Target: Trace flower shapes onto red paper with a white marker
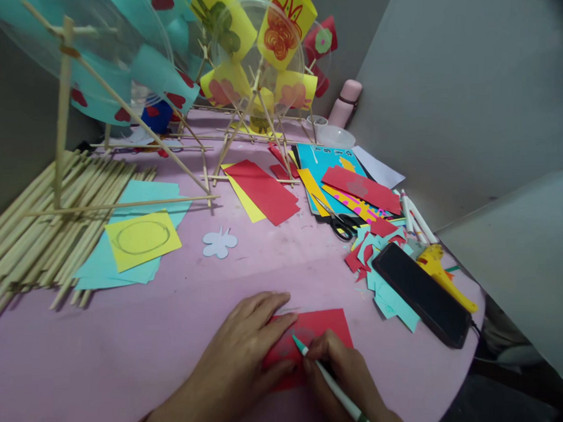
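A red paper piece (330,321) lies on the pink table in front of me, with a faint drawn shape on it. My left hand (244,345) rests on its left side, fingers spread and pressing it flat. Pinched in my right hand (338,367) is a white marker pen (335,388) with a green tip, which points at the drawn shape. Whether the tip touches the paper I cannot tell. Beyond my left hand lies a white butterfly cutout (220,243). A yellow sheet with a pencilled oval (144,239) lies on light blue paper (117,273) to the left.
Bamboo sticks (40,233) are piled at left. Paper pinwheels on stick stands (257,81) rise at the back. To the right are scissors (341,225), paper scraps (367,254), a black phone (421,294), a yellow glue gun (445,278) and markers (417,219). A pink flask (345,105) stands behind.
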Action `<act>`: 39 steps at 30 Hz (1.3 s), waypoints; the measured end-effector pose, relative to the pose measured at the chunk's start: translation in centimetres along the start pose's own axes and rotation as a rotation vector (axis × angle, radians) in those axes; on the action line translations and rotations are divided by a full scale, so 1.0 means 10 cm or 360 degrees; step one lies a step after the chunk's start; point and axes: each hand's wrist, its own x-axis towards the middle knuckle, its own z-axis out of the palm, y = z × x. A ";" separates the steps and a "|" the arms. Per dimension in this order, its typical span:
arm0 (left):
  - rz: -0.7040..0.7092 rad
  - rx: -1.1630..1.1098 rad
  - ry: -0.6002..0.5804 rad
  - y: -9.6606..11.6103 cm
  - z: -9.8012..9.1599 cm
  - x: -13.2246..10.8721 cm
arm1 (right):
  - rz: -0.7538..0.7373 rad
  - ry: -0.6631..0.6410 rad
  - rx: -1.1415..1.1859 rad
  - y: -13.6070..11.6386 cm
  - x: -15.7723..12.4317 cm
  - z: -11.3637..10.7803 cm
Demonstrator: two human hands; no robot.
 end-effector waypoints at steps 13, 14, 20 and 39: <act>-0.0013 -0.0010 0.0040 0.01 -0.01 -0.01 | -0.0088 -0.0032 0.0024 -0.01 0.01 0.01; -0.0011 -0.0009 0.0038 0.02 -0.01 -0.01 | -0.0099 -0.0039 0.0025 0.00 0.01 0.01; -0.0007 -0.0011 0.0039 0.02 0.00 -0.01 | -0.0111 -0.0102 -0.0049 0.01 0.02 -0.01; -0.0021 -0.0023 0.0048 0.02 -0.01 0.02 | 0.0016 -0.0088 0.0180 -0.02 0.00 -0.01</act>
